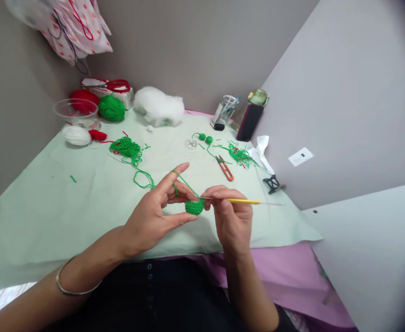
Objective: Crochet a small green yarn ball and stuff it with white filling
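Between the thumb and fingers of my left hand is a small green crocheted piece, cup-shaped. Green yarn runs from the piece up over my raised left index finger. My right hand grips a crochet hook with a yellow handle, held nearly level. The hook's metal tip meets the top edge of the green piece, close to my left fingertips. Beyond my left hand, a loose tangle of green yarn lies on the pale green cloth.
Orange thread snips, two small green balls and green scraps lie beyond my right hand. Further back are white stuffing, yarn balls, a clear tub, a cup and a phone.
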